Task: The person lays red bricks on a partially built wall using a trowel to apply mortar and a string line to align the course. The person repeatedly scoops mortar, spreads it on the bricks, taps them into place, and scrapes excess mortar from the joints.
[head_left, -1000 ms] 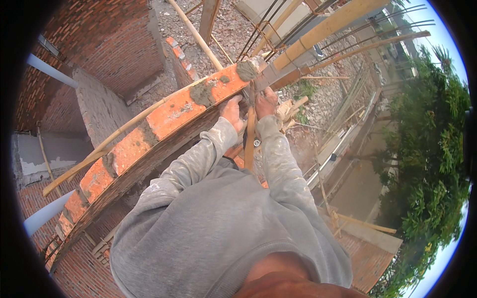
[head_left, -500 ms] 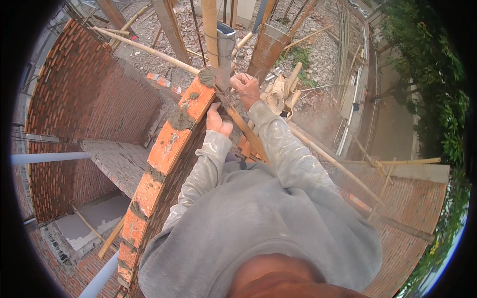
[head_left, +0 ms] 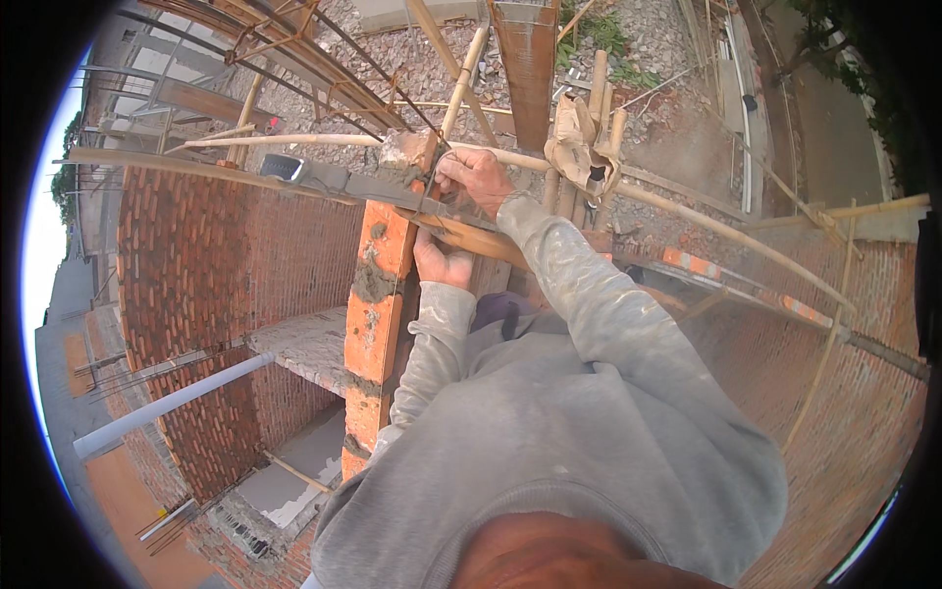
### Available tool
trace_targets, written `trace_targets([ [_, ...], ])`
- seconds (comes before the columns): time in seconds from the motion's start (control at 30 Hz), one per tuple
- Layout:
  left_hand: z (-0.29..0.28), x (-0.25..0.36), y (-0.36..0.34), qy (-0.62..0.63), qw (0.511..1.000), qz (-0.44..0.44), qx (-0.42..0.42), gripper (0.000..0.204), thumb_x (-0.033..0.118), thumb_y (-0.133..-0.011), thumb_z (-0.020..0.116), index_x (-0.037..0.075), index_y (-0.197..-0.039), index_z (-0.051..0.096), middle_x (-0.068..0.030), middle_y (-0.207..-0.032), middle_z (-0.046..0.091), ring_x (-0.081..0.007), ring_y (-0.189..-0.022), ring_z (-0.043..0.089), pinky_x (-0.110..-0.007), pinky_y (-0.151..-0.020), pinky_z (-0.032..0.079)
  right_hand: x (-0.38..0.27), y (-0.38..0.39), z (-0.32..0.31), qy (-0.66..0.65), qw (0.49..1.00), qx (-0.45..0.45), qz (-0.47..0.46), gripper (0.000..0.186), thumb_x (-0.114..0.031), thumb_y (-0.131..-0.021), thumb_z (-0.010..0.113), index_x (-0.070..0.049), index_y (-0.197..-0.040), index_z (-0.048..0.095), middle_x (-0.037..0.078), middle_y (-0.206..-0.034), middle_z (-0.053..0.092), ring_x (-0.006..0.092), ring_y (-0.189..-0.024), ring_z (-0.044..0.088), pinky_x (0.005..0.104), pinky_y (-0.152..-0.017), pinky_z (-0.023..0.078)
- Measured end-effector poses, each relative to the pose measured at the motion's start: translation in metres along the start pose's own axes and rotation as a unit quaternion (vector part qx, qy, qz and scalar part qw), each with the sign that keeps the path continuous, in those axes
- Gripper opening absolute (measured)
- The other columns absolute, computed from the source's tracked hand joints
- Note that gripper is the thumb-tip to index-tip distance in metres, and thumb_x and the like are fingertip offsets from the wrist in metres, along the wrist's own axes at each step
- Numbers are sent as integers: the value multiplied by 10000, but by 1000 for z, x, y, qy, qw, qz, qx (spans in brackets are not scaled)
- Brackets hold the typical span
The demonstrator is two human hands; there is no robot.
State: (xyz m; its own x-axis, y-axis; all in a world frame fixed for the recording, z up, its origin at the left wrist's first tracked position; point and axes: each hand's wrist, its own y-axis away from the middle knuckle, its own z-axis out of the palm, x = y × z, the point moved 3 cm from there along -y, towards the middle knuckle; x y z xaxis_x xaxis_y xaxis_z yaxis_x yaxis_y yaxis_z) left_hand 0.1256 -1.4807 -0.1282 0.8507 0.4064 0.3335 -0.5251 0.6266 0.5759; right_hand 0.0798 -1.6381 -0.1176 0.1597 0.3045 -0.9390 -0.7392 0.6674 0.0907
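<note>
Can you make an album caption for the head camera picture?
Left hand and right hand close by a wooden board, beside a brick wall dabbed with mortar.

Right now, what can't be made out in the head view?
Head view:
- Left hand: some fingers, hidden by the wooden plank or the hand itself.
- Right hand: whether it pinches anything; fingers cover it, detail too small.
- Orange brick row: near end, behind the grey sweater.
- Tree foliage: cut off by the dark lens rim.
</note>
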Motion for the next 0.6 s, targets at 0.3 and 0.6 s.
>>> trace_targets([
  [0.3,-15,1,-7,29,999,-5,-19,249,244,-1062,628,84,-1248,669,-70,-1198,704,-257,-1080,656,-441,-1021,547,-3,-2,-5,246,952,27,-179,172,-149,-989,683,19,-984,720,134,-843,718,254,-768,690,380,-733,544],
  [0.6,-8,-1,-5,85,990,-43,-105,271,310,-1067,632,74,-1182,698,-106,-1182,744,-294,-1117,692,-467,-1002,578,8,7,-14,108,993,40,-33,212,-144,-1000,646,26,-888,705,83,-796,708,177,-705,656,356,-679,536],
])
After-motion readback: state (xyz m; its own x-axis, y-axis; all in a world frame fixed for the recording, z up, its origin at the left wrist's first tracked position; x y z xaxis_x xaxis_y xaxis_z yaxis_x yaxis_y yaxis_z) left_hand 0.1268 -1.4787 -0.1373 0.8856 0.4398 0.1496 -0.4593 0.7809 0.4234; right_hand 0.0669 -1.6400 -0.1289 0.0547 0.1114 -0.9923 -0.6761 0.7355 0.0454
